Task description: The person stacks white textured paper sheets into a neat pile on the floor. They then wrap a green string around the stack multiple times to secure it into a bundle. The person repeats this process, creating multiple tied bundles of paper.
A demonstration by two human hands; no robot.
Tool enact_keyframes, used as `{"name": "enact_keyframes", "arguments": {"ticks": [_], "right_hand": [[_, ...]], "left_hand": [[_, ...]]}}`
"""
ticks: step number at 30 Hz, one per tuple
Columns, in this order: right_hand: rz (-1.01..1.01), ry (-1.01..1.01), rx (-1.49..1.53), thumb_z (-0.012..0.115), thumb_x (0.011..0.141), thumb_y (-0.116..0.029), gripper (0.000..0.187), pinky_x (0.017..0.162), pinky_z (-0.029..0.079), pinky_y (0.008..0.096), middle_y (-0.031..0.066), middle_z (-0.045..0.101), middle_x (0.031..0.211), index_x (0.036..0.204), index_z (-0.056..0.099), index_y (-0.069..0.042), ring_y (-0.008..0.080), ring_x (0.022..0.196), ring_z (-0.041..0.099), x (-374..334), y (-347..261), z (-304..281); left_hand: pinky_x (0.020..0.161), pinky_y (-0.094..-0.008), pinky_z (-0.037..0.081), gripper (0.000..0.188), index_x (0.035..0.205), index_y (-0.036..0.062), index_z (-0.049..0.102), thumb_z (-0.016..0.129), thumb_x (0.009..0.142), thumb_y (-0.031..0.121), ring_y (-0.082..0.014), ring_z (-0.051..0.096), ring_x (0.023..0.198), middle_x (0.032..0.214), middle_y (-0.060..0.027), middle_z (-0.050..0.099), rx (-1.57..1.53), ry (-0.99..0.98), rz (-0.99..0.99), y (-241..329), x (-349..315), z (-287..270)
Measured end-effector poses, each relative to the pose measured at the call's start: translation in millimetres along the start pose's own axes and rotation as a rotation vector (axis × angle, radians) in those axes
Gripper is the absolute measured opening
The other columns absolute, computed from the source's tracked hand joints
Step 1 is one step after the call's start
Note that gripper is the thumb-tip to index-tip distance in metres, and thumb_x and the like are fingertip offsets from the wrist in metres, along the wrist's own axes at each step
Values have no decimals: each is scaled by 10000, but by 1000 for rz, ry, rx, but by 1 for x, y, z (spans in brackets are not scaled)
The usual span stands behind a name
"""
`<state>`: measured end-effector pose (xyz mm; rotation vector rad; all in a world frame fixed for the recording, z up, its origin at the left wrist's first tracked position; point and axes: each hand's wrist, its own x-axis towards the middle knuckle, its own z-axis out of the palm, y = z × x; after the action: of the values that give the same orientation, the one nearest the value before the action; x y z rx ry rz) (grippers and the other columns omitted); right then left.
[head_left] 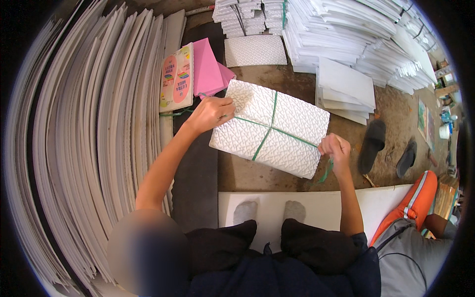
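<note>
A rectangular bundle of white embossed sheets (297, 114) is in front of me, turned at a slant. Green string (273, 109) wraps it both ways and crosses near the middle of its top face. At the bundle's left edge, my left hand (213, 114) is closed on the string, and a loose green strand trails off to its left. My right hand (336, 150) is closed at the right edge where the same string runs out, with a loose green end hanging below it. Whether the fingers also press on the sheets is hidden.
Tall rows of grey-white sheets (114, 123) stand along the left. Pink sheets (208, 67) and a printed cardboard piece (176, 79) lie beyond my left hand. White sheet stacks (331, 34) fill the far side. Dark slippers (372, 143) lie at right, near another person's orange-clad limb (415, 195).
</note>
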<state>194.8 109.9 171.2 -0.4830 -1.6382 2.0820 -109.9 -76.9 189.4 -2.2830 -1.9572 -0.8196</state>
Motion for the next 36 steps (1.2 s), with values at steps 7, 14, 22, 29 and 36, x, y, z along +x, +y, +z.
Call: {"name": "enact_keyframes", "arguments": {"ticks": [7,14,22,29,36], "right_hand": [[-105,-5,-51,324,944,-229,397,519,315,268,-3,273,531,576,311,-81,106,500,269,10,-24,7],[-115,-36,-22,316,945,-228,394,531,327,277,-3,276,528,580,317,-80,108,501,274,13,-46,22],[-52,192,-248,361,932,-244,367,725,408,306,50,479,662,727,507,23,149,639,456,-19,-26,-7],[11,122,-721,416,905,-186,322,554,323,237,18,405,646,648,435,6,115,583,397,-42,23,-69],[235,272,-436,398,925,-273,330,540,328,212,-10,477,706,754,510,-15,78,606,413,-49,108,-73]], "left_hand": [[441,-304,319,149,621,-4,435,577,656,-30,-223,387,473,565,-91,359,-364,122,-350,65,3,-23],[453,-249,255,271,617,-1,292,541,674,-93,-104,301,509,569,-50,327,-622,320,-467,88,12,-13],[459,-264,292,166,630,-38,406,552,706,-17,-127,340,486,562,-63,362,-279,257,-488,-13,-43,-6],[447,-265,213,284,587,-17,292,546,712,-42,-87,230,497,541,-40,251,-252,363,-596,-32,-66,21],[456,-247,196,347,583,38,237,522,774,-12,-48,220,526,558,28,236,-593,504,-829,-46,-85,82]]}}
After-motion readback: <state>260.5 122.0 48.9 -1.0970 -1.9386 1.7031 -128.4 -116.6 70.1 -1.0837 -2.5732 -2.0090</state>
